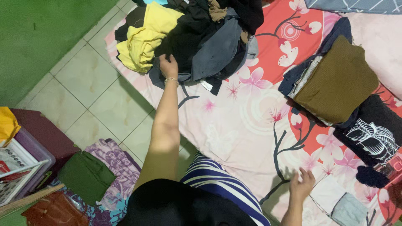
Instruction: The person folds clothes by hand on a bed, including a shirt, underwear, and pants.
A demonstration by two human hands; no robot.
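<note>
My left hand (pixel 168 65) reaches far out to a heap of unfolded clothes (pixel 197 37) on the mattress, its fingers closing on a dark garment next to a yellow one (pixel 144 35). A bracelet sits on that wrist. My right hand (pixel 302 184) rests with fingers spread on the pink floral sheet (pixel 238 121), beside a small folded white and grey cloth (pixel 339 201). It holds nothing.
A stack of folded clothes with a brown top piece (pixel 335 81) lies on the right, with a black printed garment (pixel 372 134) beside it. White tiled floor (pixel 96 96) and a green wall are at left. Folded green and purple cloths (pixel 96 173) and a plastic bin (pixel 25 163) sit at lower left.
</note>
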